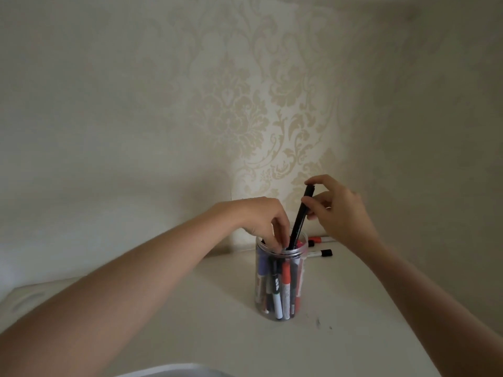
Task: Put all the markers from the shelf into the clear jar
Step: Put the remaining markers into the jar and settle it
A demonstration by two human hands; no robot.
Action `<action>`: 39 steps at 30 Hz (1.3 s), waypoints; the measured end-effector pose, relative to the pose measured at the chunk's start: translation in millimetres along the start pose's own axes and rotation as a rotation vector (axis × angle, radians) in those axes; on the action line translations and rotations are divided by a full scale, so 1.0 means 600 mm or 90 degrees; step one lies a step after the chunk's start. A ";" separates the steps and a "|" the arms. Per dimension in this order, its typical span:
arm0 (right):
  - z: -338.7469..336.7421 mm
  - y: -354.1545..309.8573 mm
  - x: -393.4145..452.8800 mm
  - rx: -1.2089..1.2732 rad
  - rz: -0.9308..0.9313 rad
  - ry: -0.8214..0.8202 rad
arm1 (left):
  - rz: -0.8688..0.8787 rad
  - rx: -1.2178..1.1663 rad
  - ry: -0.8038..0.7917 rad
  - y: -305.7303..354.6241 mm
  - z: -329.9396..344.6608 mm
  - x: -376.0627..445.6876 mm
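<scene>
A clear jar [280, 306] stands on the white shelf [206, 317], holding several markers upright. My right hand [340, 216] pinches a long black marker [299, 216] near its top; the marker's lower end is inside the jar's mouth, and it leans slightly. My left hand [264, 221] hangs over the jar's rim with fingertips curled down among the marker tops; whether they pinch one I cannot tell. Behind the jar on the shelf lie a white marker with a black cap [322, 253] and a red-capped marker [317, 240].
A patterned cream wall [258, 104] rises right behind the shelf. The shelf's front edge runs along the bottom, with a pale object [174, 371] showing below it. A rounded slot [27, 300] marks the shelf's left end.
</scene>
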State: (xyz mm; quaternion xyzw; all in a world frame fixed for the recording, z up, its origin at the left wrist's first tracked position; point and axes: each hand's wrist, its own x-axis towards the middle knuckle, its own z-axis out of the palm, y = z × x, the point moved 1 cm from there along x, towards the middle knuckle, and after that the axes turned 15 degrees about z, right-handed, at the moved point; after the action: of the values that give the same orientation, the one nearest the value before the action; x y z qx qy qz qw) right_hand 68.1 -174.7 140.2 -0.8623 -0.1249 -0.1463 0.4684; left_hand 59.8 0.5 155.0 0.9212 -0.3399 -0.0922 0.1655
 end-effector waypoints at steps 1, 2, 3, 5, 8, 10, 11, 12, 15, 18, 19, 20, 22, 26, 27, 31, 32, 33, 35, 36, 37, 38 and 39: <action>-0.002 0.002 0.000 0.008 0.004 0.002 | 0.004 0.042 -0.046 0.005 -0.007 0.011; -0.005 0.003 0.000 0.016 0.008 0.002 | 0.007 0.080 -0.086 0.007 -0.010 0.021; -0.008 0.006 0.000 0.020 0.011 0.001 | 0.011 0.107 -0.118 0.008 -0.010 0.030; -0.011 0.009 -0.001 0.021 0.009 0.001 | 0.011 0.134 -0.147 0.004 -0.005 0.037; -0.020 0.016 0.003 0.032 0.003 0.024 | 0.010 0.140 -0.130 -0.007 -0.001 0.040; -0.025 0.017 0.006 0.028 -0.007 0.041 | 0.021 0.125 -0.097 -0.017 0.001 0.037; -0.027 0.017 0.008 0.021 -0.014 0.048 | 0.021 0.119 -0.071 -0.020 0.004 0.035; -0.028 0.017 0.008 0.013 -0.021 0.053 | 0.015 0.116 -0.043 -0.023 0.009 0.032; -0.027 0.017 0.005 -0.003 -0.037 0.054 | -0.019 0.088 0.036 -0.023 0.026 0.031; -0.031 0.013 0.003 -0.002 -0.045 0.067 | -0.037 0.114 0.091 -0.019 0.030 0.034; -0.033 0.010 0.003 0.006 -0.042 0.066 | -0.044 0.141 0.112 -0.021 0.031 0.035; -0.035 0.007 0.003 0.017 -0.037 0.059 | -0.056 0.156 0.126 -0.025 0.032 0.037; -0.034 0.004 0.003 0.052 -0.021 0.020 | -0.096 0.088 0.113 -0.031 0.034 0.039; -0.024 0.013 0.004 0.156 0.030 -0.056 | -0.206 -0.174 0.022 -0.046 0.040 0.045; -0.023 0.015 0.004 0.184 0.037 -0.070 | -0.217 -0.206 0.020 -0.050 0.041 0.049; -0.017 0.010 0.006 0.260 0.039 -0.133 | -0.269 -0.253 -0.032 -0.064 0.036 0.063; -0.018 0.008 0.008 0.265 0.035 -0.145 | -0.275 -0.256 -0.057 -0.067 0.034 0.067; -0.020 0.006 0.009 0.267 0.030 -0.153 | -0.282 -0.262 -0.076 -0.069 0.033 0.071; -0.024 0.006 0.013 0.268 0.018 -0.166 | -0.304 -0.279 -0.078 -0.078 0.033 0.075; -0.022 0.005 0.012 0.267 0.012 -0.181 | -0.316 -0.288 -0.070 -0.081 0.033 0.076; -0.017 0.004 0.010 0.261 0.009 -0.203 | -0.326 -0.298 -0.062 -0.084 0.034 0.076; -0.010 0.004 0.008 0.246 0.005 -0.221 | -0.331 -0.311 -0.058 -0.085 0.036 0.075; -0.001 0.003 0.006 0.224 -0.001 -0.231 | -0.332 -0.325 -0.056 -0.086 0.037 0.074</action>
State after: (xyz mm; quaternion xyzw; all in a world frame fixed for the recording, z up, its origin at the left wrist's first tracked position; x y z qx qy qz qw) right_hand 71.8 -176.2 140.4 -0.7795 -0.2312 0.0342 0.5812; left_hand 117.4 2.7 112.9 0.9010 -0.0668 -0.2527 0.3463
